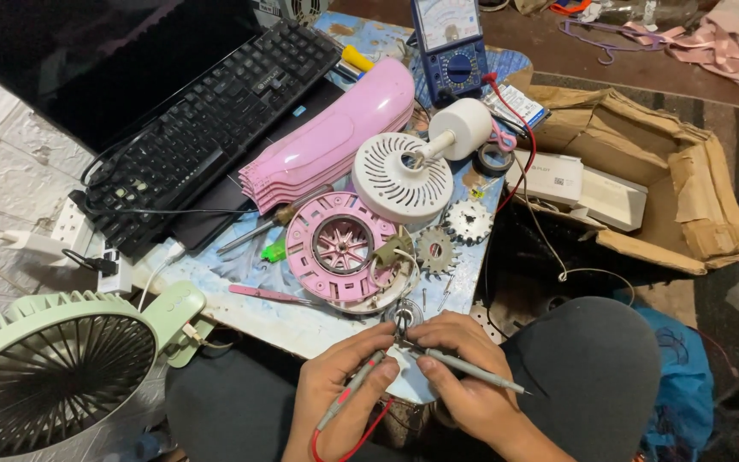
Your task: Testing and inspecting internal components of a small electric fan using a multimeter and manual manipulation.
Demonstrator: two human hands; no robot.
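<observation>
Cluttered across a small blue-patterned table top [318,321] lie the parts of a taken-apart appliance: a long pink plastic housing [335,137], a round white vented cover with a stubby white cylinder on its stem [404,175], a pink ring-shaped frame with a spoked hub [339,248], and two small toothed metal discs [451,239]. A black keyboard [215,120] sits behind them, a pale green desk fan [53,368] at the near left, and a torn brown cardboard box [660,180] to the right.

At the near edge of the table both hands are closed. The left hand [335,398] pinches a grey test probe with a red lead [348,393]; the right hand [464,376] pinches a second slim grey probe [472,370]. Both tips meet at a small round metal part [404,321] just past the fingertips. A blue analogue meter with a dial [449,43] stands at the far end, its red wire trailing down toward the lap.

Judging by the layout, disassembly looks complete and probing is under way; every part remains loose, so reassembly has not begun.
</observation>
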